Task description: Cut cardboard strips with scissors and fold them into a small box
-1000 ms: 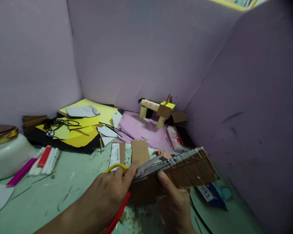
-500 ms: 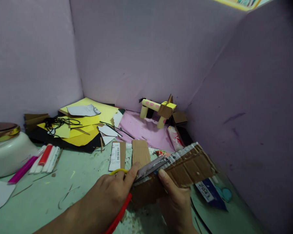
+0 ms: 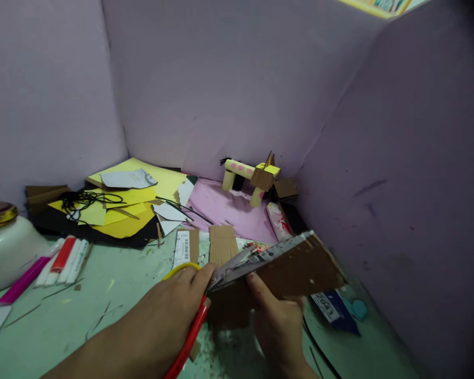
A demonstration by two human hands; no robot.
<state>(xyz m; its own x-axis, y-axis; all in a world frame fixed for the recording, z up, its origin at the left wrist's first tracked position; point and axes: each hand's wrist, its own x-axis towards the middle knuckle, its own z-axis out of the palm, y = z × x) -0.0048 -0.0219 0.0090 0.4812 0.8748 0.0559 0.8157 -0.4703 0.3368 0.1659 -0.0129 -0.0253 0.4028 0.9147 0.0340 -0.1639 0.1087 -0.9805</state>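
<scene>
My left hand [image 3: 177,300] is closed round a pair of scissors [image 3: 189,339]; one handle is red, the other yellow. The metal blades reach up and right, lying along the edge of a brown cardboard piece [image 3: 300,271]. My right hand [image 3: 278,326] grips that cardboard from below, its thumb pressed on the brown face close to the blades. Part of the cardboard's lower side is in shadow. Just beyond the blades, a flat cardboard strip [image 3: 223,243] and another strip with a barcode label [image 3: 182,247] lie on the table.
A yellow toy animal with pink spots [image 3: 243,171] stands on a pink sheet [image 3: 225,208] at the back. Yellow paper [image 3: 126,218], black string [image 3: 89,202] and markers [image 3: 65,258] lie left, near a white container [image 3: 11,258]. A blue packet [image 3: 339,316] sits right.
The view has shifted slightly, so most things sit further left. The cardboard has tilted a little in my right hand. The scissors' handles look further apart, with more of both showing.
</scene>
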